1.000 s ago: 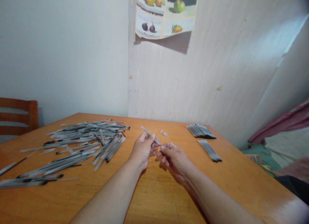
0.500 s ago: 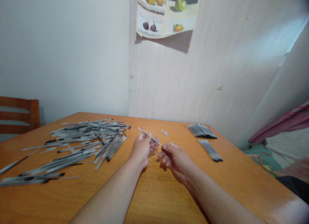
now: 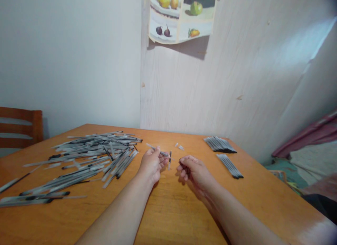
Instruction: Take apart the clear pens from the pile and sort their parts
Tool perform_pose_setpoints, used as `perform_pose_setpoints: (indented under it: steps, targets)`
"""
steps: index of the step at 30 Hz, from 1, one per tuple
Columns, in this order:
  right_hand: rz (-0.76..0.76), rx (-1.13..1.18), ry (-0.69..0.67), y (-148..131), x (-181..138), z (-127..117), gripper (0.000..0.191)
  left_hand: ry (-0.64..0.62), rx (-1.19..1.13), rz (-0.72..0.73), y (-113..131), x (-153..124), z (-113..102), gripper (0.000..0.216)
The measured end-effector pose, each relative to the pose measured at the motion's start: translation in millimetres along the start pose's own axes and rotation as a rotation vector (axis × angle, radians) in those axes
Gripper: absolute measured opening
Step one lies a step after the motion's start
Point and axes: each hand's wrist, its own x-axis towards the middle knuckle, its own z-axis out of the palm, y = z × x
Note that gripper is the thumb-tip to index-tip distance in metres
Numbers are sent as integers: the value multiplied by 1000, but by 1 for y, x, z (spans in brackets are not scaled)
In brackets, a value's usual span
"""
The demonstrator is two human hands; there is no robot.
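In the head view, we find a slim pen tube [image 3: 164, 154] clasped between the thumb and fingers of our left hand [image 3: 152, 164], above the desk [image 3: 168, 210]. Its long axis slants from far left to near right, the near end directed toward our right hand [image 3: 193, 167]. There, our fingers are pinched on a small dark piece [image 3: 180, 161], which lies just right of that end, a gap separating the two.
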Motion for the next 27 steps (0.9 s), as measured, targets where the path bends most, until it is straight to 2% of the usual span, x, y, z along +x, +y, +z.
perform_pose_setpoints:
  steps: [3, 6, 9, 12, 17, 27]
  targets:
    - [-112, -217, 175, -7, 12, -21, 24, 14, -10, 3, 0, 3, -2, 12]
    - [-232, -563, 350, -6, 27, -47, 22, -1, -15, 14, 0, 4, -4, 13]
    - [-185, -895, 428, 2, 35, -66, 23, 0, -12, 23, 0, 4, -5, 15]
    - [-85, -1094, 420, 7, 37, -71, 24, 7, -3, 30, 0, 4, -5, 15]
    - [-31, -1267, 379, 6, 38, -64, 28, 21, 25, 27, 1, 4, -4, 13]
    - [8, -1292, 345, 7, 41, -66, 28, 28, 43, 32, -1, 5, -4, 14]
